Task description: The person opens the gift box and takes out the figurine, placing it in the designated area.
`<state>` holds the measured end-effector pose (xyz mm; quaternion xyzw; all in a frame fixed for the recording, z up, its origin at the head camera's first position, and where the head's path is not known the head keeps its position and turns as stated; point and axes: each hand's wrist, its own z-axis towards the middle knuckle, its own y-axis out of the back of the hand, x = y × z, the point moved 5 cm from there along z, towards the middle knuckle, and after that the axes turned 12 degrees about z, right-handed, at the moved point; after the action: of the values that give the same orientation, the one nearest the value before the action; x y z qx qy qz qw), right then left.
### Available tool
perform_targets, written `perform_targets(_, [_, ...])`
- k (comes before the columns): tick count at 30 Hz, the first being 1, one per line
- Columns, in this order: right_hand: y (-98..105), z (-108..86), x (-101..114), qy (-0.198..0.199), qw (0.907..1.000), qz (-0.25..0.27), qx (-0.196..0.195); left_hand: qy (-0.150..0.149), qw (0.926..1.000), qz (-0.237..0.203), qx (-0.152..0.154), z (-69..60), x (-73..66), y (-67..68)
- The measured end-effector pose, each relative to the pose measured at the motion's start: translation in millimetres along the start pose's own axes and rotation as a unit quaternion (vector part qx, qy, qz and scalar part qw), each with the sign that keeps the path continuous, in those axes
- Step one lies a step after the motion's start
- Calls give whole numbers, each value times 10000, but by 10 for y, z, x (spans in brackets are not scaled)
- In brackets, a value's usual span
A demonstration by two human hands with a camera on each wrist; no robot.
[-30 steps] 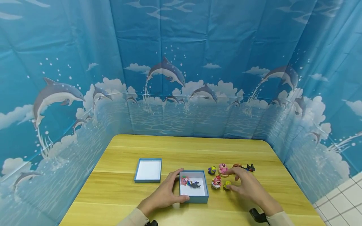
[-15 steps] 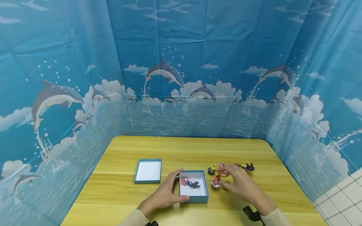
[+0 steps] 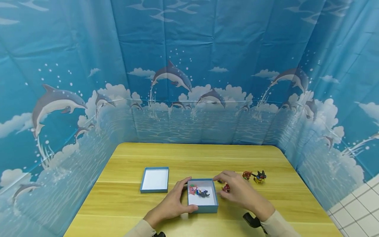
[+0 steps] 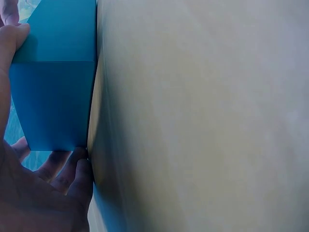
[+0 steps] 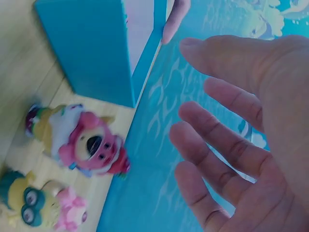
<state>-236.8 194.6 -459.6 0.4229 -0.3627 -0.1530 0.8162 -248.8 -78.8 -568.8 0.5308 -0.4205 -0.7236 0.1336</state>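
On the table stands an open blue box (image 3: pixel 204 209) with a white inside. A pink figurine (image 3: pixel 192 189) and a dark figurine (image 3: pixel 203 194) lie in it. My left hand (image 3: pixel 173 203) grips the box's left side, thumb at the front and fingers behind. To the right of the box hovers my right hand (image 3: pixel 241 194), fingers apart, holding nothing. Beside the box in the right wrist view are a pink bear figurine (image 5: pixel 91 142) with a red hat, a yellow figurine with goggles (image 5: pixel 29 203) and a small pink figurine (image 5: pixel 72 208). My right hand partly hides them in the head view.
The box lid (image 3: pixel 155 179) lies to the left, white inside up. Farther right stand a reddish-brown figurine (image 3: pixel 247 175) and a black-eared figurine (image 3: pixel 260 177). A dolphin-print curtain (image 3: pixel 183 125) surrounds the wooden table (image 3: pixel 124 210).
My right hand has moved left from over the yellow figurine to beside the box's right wall, uncovering the reddish-brown figurine. The left hand and the box have stayed in place.
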Motion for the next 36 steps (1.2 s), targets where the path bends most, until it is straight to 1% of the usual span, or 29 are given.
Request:
perform_targets(4, [-66, 109, 59, 113, 9996, 31, 267, 0, 10000, 38, 27, -3, -4, 7])
perform_targets(11, [-220, 294, 100, 10, 9960, 185, 873, -2, 10000, 65, 44, 0, 3, 11])
perform_targets(14, [-278, 363, 108, -4, 9935, 305, 1099, -10, 10000, 54, 42, 7, 5, 11])
perform_targets(18, [-362, 431, 115, -120, 9883, 447, 1455, -4, 10000, 39, 66, 9, 6, 8])
perform_targets(22, [-449, 467, 113, -237, 9838, 401, 1733, 22, 10000, 26, 87, 5, 8, 7])
perform_targets(29, [-585, 514, 103, -295, 9777, 266, 2061, 32, 9999, 3, 98, 2, 14, 3])
perform_targets(33, [-621, 556, 90, -352, 9767, 221, 2107, 20, 10000, -15, 84, 10, 18, -6])
perform_targets(36, [-641, 578, 74, -399, 9750, 308, 2164, 5, 10000, -28, 78, 12, 19, -13])
